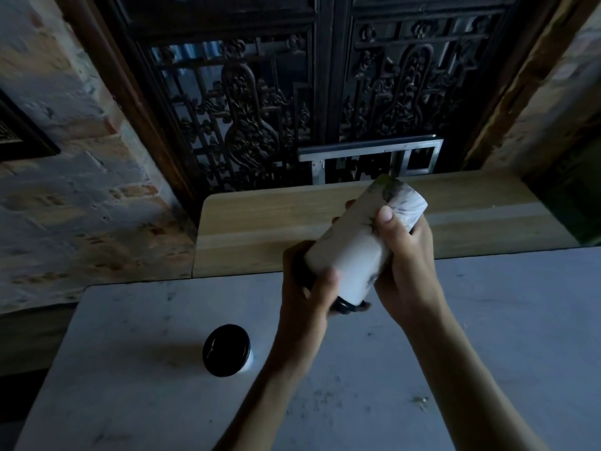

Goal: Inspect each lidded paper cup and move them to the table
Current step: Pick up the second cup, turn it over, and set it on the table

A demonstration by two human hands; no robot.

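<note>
Head view: your left hand (304, 281) and right hand (405, 255) both clamp a tilted white paper cup (354, 245), lid end toward you. A second black-lidded cup (227, 350) stands upright on the grey surface (487, 320).

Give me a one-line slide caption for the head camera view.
Both hands, left hand and right hand, tilt a lidded paper cup for inspection above the grey table; another cup stands there.

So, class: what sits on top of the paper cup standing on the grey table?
A black lid covers the standing cup on the grey table. The lid hides the cup's inside, so its contents cannot be seen.
</note>
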